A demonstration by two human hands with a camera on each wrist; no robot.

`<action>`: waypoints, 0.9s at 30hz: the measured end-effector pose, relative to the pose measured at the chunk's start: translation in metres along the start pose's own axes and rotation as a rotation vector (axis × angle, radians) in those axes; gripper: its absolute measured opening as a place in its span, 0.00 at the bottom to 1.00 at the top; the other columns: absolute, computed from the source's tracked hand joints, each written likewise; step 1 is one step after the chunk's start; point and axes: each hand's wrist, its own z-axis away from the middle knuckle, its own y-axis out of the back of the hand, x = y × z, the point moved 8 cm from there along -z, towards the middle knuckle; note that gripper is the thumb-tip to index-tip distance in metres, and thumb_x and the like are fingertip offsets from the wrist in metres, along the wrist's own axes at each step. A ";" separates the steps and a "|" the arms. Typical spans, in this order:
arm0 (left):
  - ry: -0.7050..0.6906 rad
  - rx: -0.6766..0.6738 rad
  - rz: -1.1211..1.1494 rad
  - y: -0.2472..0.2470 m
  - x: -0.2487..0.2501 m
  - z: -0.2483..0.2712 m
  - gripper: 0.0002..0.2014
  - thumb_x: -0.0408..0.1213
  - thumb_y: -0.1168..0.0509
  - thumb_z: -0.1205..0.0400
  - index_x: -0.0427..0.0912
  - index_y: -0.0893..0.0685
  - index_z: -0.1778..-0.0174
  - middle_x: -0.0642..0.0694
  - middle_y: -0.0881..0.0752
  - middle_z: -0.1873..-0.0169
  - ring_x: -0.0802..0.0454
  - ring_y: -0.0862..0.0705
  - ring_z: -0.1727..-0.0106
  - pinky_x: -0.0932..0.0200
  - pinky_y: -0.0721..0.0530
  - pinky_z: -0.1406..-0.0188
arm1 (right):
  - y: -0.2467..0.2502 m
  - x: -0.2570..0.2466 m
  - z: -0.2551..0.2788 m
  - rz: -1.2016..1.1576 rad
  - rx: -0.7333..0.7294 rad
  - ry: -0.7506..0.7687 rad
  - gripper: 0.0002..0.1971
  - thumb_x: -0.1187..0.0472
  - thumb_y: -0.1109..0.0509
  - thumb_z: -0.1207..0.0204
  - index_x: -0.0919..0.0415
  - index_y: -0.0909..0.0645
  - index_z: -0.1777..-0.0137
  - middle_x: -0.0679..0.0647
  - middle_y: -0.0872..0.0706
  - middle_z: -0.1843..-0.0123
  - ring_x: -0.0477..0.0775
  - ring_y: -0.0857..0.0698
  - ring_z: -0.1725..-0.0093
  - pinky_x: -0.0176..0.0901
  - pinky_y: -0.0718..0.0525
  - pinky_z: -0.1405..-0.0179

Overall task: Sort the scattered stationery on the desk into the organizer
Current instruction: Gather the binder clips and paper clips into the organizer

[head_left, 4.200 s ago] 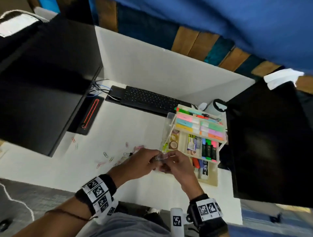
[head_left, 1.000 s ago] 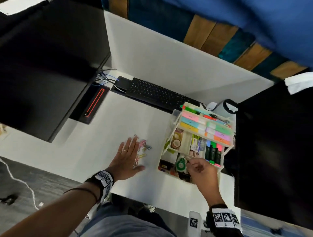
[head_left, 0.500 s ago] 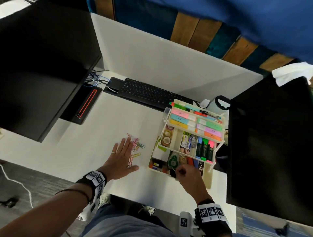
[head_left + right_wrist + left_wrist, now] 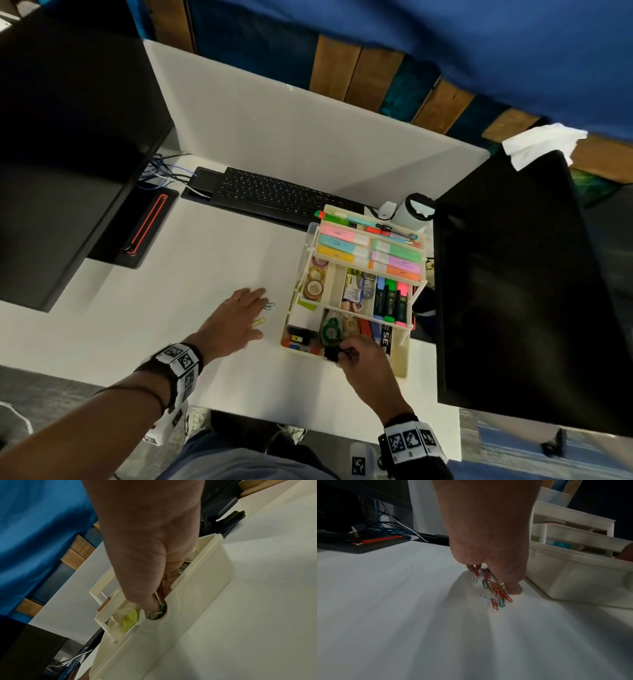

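— Though the organizer (image 4: pixel 404 359) is largely filled, what is left out?

— Paper clips (image 4: pixel 494 595) are seen heaped on the desk (image 4: pixel 212 274), just beside the organizer, under the flat, spread left hand (image 4: pixel 236 318).

— And the right hand (image 4: pixel 363 359)?

— It is curled at the front compartment; a small dark item seems pinched, though that cannot be told surely.

Desk (image 4: pixel 212 274) white, organizer (image 4: pixel 400 359) cream. Paper clips (image 4: pixel 494 593) mixed: red, green, yellow, white, w/ blue. Sticky-note pads (image 4: pixel 342 245) pink, teal, yellow, green, orange. Highlighters (image 4: pixel 390 301) blue, green, pink w/ black bodies. Keyboard (image 4: pixel 274 195) black. Wrist bands (image 4: pixel 178 359) black-white square codes.
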 end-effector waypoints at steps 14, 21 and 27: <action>-0.019 0.090 0.177 0.032 -0.040 0.056 0.48 0.66 0.25 0.29 0.53 0.34 0.15 0.50 0.33 0.18 0.46 0.32 0.22 0.49 0.22 0.25 | -0.008 -0.115 -0.017 -0.127 0.028 0.267 0.08 0.66 0.26 0.19 0.54 0.11 0.44 0.45 0.11 0.49 0.41 0.12 0.53 0.42 0.10 0.52; 0.061 0.009 0.058 0.018 -0.065 0.071 0.58 0.61 0.19 0.32 0.47 0.41 0.11 0.44 0.38 0.17 0.42 0.33 0.23 0.42 0.23 0.24 | -0.123 -0.165 -0.062 0.130 -0.367 0.090 0.40 0.55 0.31 0.14 0.61 0.49 0.08 0.64 0.43 0.09 0.65 0.41 0.10 0.55 0.38 0.12; 0.014 0.060 0.097 0.027 -0.058 0.062 0.51 0.52 0.16 0.32 0.56 0.35 0.14 0.49 0.29 0.28 0.48 0.27 0.34 0.52 0.19 0.38 | -0.173 -0.167 -0.049 0.248 -0.192 0.140 0.39 0.51 0.21 0.21 0.56 0.35 0.15 0.62 0.34 0.22 0.65 0.28 0.30 0.58 0.16 0.33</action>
